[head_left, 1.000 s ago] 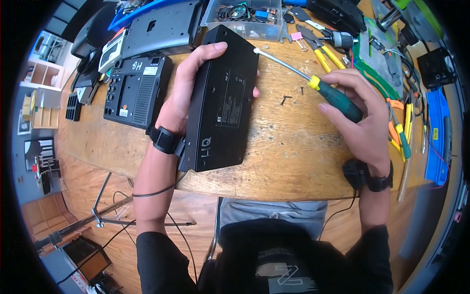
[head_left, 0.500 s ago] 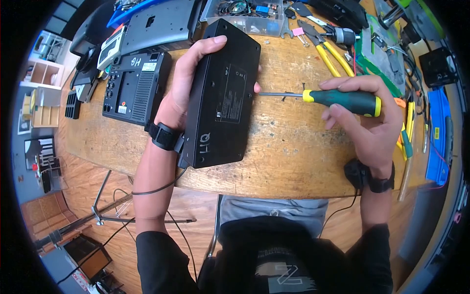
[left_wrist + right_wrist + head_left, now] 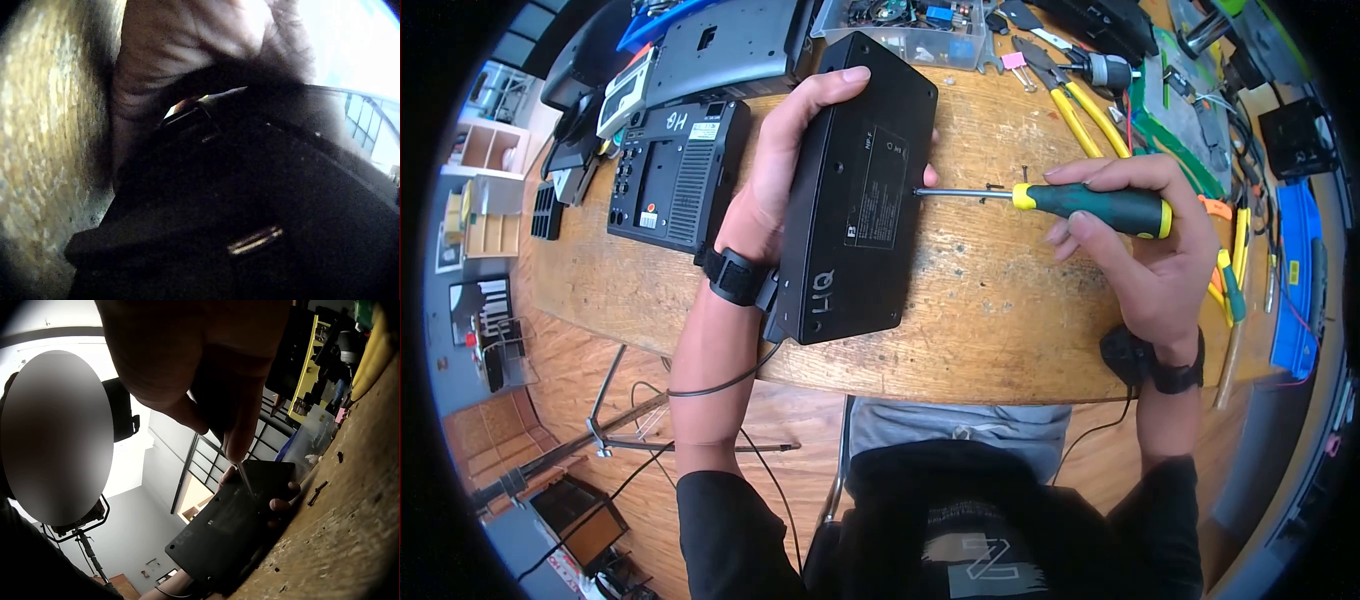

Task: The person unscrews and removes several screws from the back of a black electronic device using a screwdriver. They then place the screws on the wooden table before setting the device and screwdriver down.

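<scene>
A black rectangular device case (image 3: 870, 200), with a printed label and "HQ" written on it, is tilted up above the table. My left hand (image 3: 772, 175) grips it from the left, thumb over the top edge and fingertips showing past the right edge. In my right hand (image 3: 1155, 285) is a green and yellow screwdriver (image 3: 1095, 208), held by the handle between thumb and fingers. Its shaft runs level to the left, tip at a hole on the case's right edge. The right wrist view shows the shaft meeting the case (image 3: 231, 519) near the left fingertips.
Small dark screws (image 3: 996, 186) lie on the wooden table (image 3: 1000, 330) behind the shaft. A second black device (image 3: 675, 180) sits at left. Farther back are a clear parts bin (image 3: 900, 60), yellow-handled pliers (image 3: 1090, 115) and a green mat (image 3: 1145, 120).
The screwdriver has swung down from the case's upper right corner to the middle of its right edge, now level. My left hand and the case have shifted slightly upward in view.
</scene>
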Motion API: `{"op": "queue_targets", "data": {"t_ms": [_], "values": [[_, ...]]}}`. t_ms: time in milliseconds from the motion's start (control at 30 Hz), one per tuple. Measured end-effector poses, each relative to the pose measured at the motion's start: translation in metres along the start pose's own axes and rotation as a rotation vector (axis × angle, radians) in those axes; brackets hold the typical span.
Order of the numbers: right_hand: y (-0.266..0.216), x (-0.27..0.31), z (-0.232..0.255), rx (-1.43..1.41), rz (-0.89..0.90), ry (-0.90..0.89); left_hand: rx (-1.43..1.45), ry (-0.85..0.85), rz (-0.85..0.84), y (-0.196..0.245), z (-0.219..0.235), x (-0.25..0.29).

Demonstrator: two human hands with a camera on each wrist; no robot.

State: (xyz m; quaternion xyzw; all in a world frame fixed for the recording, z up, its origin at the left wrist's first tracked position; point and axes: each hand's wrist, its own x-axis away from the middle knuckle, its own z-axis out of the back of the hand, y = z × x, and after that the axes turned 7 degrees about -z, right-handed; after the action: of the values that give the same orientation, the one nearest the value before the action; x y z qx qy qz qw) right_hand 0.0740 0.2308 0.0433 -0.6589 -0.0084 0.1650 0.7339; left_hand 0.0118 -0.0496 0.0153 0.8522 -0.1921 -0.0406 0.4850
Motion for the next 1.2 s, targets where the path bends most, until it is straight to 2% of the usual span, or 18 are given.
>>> {"op": "queue_targets", "data": {"t_ms": [267,433,633,833,933,1000,1133,1200], "values": [[0.003,-0.001,0.001,0.012,0.0,0.007,0.003,-0.004,-0.012,0.0,0.0,0.001],[0.001,0.002,0.004,0.35,0.002,0.04,0.011,-0.02,-0.004,-0.001,0.001,-0.001],[0.001,-0.009,-0.01,0.187,0.202,0.119,-0.01,-0.04,-0.026,0.0,-0.001,0.0],[0.006,-0.005,0.016,0.436,0.225,-0.063,-0.003,-0.017,-0.009,-0.001,-0.003,-0.001],[0.003,0.0,0.005,0.429,0.056,0.066,0.014,-0.003,0.006,-0.002,-0.003,0.001],[-0.003,-0.003,-0.002,0.369,0.033,0.127,0.028,-0.01,-0.004,-0.002,0.0,-0.001],[0.001,-0.009,0.011,0.372,0.213,-0.024,-0.099,-0.017,-0.01,-0.002,0.002,-0.001],[0.001,-0.008,0.014,0.403,0.142,-0.048,-0.083,-0.022,-0.017,-0.001,0.0,-0.001]]}}
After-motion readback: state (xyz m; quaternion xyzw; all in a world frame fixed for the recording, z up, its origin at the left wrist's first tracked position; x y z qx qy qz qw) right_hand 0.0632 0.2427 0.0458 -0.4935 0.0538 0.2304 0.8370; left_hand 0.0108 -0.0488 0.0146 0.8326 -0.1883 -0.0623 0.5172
